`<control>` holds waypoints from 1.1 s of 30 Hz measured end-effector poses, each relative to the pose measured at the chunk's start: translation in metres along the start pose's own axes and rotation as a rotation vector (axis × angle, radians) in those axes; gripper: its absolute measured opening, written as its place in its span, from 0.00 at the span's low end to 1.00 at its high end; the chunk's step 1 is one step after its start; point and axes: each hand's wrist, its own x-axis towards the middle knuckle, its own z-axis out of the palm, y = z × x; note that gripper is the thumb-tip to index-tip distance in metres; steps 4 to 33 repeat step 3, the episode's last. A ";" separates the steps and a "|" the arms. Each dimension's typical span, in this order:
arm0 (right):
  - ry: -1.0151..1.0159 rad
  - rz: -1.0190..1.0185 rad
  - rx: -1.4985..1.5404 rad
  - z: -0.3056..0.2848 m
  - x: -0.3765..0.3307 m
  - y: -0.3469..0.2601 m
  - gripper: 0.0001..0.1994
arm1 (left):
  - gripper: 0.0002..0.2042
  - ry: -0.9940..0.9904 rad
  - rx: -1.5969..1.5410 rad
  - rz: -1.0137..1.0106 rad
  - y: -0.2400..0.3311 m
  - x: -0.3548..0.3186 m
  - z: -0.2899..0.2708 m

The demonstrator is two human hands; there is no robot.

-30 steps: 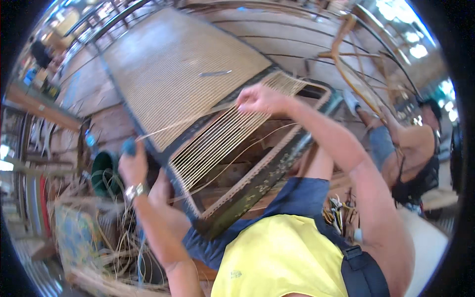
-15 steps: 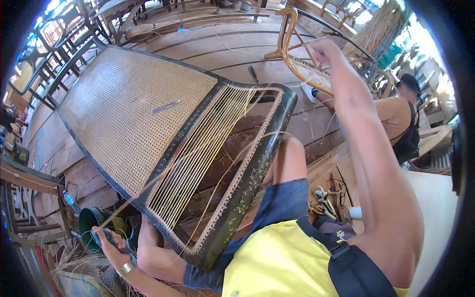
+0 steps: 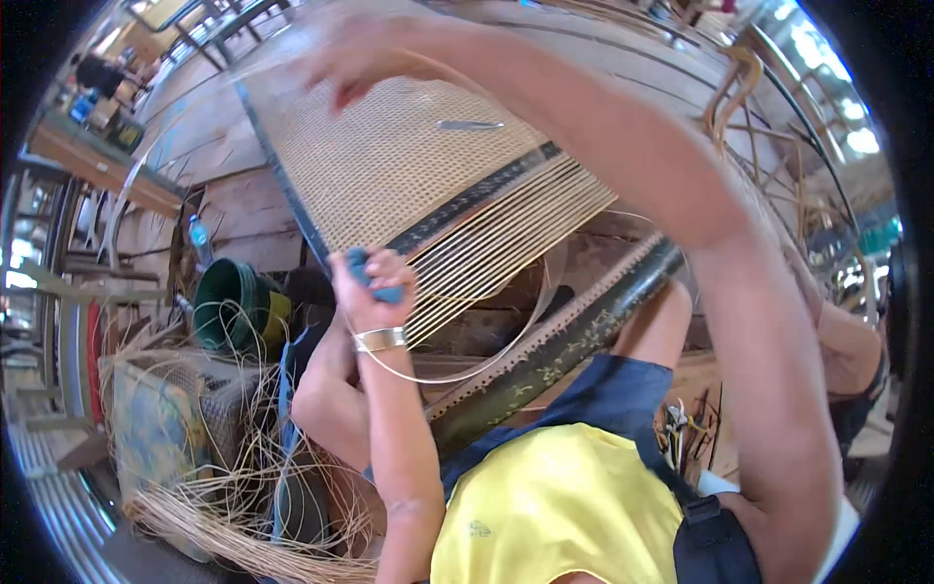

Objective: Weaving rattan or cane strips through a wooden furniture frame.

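A panel with a dark painted wooden frame (image 3: 550,365) lies across my lap. Woven cane mesh (image 3: 428,165) fills its far section, and parallel cane strands (image 3: 516,229) span the near opening. My left hand (image 3: 375,285) is closed around a blue pad, perhaps cloth, by the left ends of these strands. My right hand (image 3: 365,63) is raised over the mesh's far end, its fingers smeared by motion; whether it grips anything is unclear. A loose pale cane strand (image 3: 477,374) loops below my left wrist and up over the opening. A slim metal tool (image 3: 470,125) rests on the mesh.
At left stand a dark green bucket (image 3: 222,307) and a plastic bottle (image 3: 199,237). A bundle of loose cane strands (image 3: 224,530) lies at lower left. Hand tools (image 3: 674,420) sit beside my right thigh. A curved wooden frame (image 3: 732,92) stands at far right, with another person (image 3: 837,341) nearby.
My right hand has swung from the far right across to the left above the mesh. My left hand has risen from beside the bucket to the panel's left edge. The view has shifted.
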 end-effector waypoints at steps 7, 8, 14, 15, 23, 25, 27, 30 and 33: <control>-0.099 0.121 -0.145 -0.045 -0.118 -0.045 0.18 | 0.35 -0.057 -0.011 -0.244 -0.074 0.031 0.009; -0.099 0.121 -0.145 -0.045 -0.118 -0.045 0.18 | 0.35 -0.057 -0.011 -0.244 -0.074 0.031 0.009; -0.099 0.121 -0.145 -0.045 -0.118 -0.045 0.18 | 0.35 -0.057 -0.011 -0.244 -0.074 0.031 0.009; -0.099 0.121 -0.145 -0.045 -0.118 -0.045 0.18 | 0.35 -0.057 -0.011 -0.244 -0.074 0.031 0.009; -0.099 0.121 -0.145 -0.045 -0.118 -0.045 0.18 | 0.35 -0.057 -0.011 -0.244 -0.074 0.031 0.009; -0.099 0.121 -0.145 -0.045 -0.118 -0.045 0.18 | 0.35 -0.057 -0.011 -0.244 -0.074 0.031 0.009; -0.099 0.121 -0.145 -0.045 -0.118 -0.045 0.18 | 0.35 -0.057 -0.011 -0.244 -0.074 0.031 0.009; -0.099 0.121 -0.145 -0.045 -0.118 -0.045 0.18 | 0.35 -0.057 -0.011 -0.244 -0.074 0.031 0.009; -0.099 0.121 -0.145 -0.045 -0.118 -0.045 0.18 | 0.35 -0.057 -0.011 -0.244 -0.074 0.031 0.009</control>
